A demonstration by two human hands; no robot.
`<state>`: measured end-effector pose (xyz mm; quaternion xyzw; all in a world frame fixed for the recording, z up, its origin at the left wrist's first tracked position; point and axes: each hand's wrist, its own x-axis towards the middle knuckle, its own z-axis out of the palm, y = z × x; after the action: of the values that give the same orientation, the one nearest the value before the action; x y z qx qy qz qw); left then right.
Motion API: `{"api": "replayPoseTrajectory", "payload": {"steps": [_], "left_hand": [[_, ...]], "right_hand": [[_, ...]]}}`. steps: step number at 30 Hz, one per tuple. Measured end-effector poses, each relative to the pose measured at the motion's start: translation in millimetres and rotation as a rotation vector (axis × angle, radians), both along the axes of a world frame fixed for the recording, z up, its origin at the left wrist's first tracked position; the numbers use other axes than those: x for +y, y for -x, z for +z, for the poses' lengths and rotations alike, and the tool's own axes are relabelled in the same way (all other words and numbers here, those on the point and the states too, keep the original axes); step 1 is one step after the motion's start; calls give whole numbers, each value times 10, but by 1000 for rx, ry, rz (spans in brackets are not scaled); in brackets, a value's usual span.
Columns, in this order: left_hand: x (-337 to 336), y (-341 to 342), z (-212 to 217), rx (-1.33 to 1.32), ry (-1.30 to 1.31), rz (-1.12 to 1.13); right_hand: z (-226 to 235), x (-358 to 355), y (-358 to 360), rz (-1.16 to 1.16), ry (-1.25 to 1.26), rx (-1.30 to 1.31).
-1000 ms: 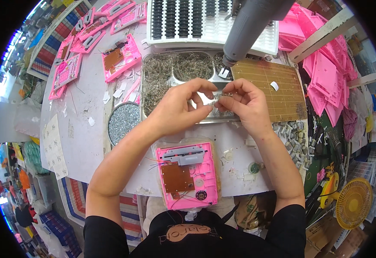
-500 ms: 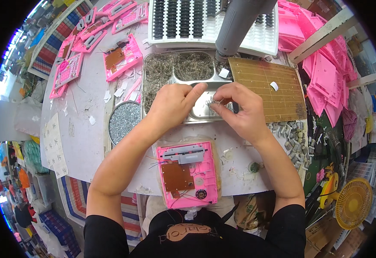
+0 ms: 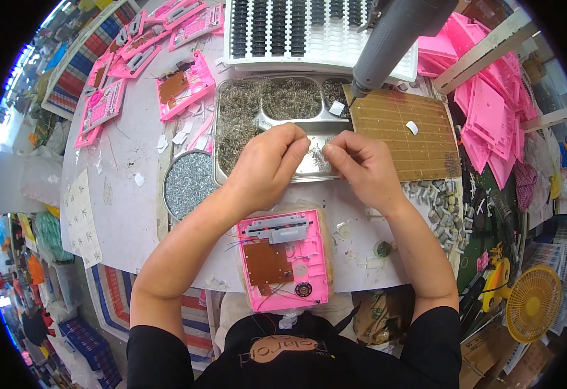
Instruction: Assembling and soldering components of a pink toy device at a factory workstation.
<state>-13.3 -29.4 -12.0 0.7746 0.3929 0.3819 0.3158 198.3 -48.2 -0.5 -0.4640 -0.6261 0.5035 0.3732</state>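
Both hands are over the front compartment of a divided metal tray [image 3: 309,176], whose other sections hold many small coil springs [image 3: 290,97]. My right hand [image 3: 364,165] pinches a small clump of thin wire springs between thumb and fingers. Opposite it, a short gap away, my left hand [image 3: 267,159] is closed in a pinch; whatever lies in its fingertips is too small to make out. Close to my body sits a pink plastic housing [image 3: 309,259] with a brown circuit board [image 3: 267,264], a grey slider-like part [image 3: 286,233] and thin wires.
A round dish of small screws [image 3: 191,185] stands left of the tray. A grey electric screwdriver [image 3: 393,48] hangs beyond my right hand, over a brown board [image 3: 400,136]. Behind is a white rack of black parts [image 3: 270,29]. Pink panels [image 3: 491,123] are piled right.
My left hand has closed its thumb and fingers together near the right hand. The right hand has shifted slightly and turned. The hanging screwdriver has swung to the right.
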Motion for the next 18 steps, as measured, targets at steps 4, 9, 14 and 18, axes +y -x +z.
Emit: {"api": "replayPoseTrajectory", "payload": {"steps": [4,9,14,18], "left_hand": [[-2,-15,-42,-153,454,-4],[45,42,63,-470,1146,-42],[32,51,-11,-424,910,5],[-10,73,-49,-164,502,-45]], "right_hand": [[-21,16,29,89,-455,-211],[-53,43,63,-13,-615,-131],[-120,142,43,-95,-641,-408],[-99,160,83,-29,-209,-157]]}}
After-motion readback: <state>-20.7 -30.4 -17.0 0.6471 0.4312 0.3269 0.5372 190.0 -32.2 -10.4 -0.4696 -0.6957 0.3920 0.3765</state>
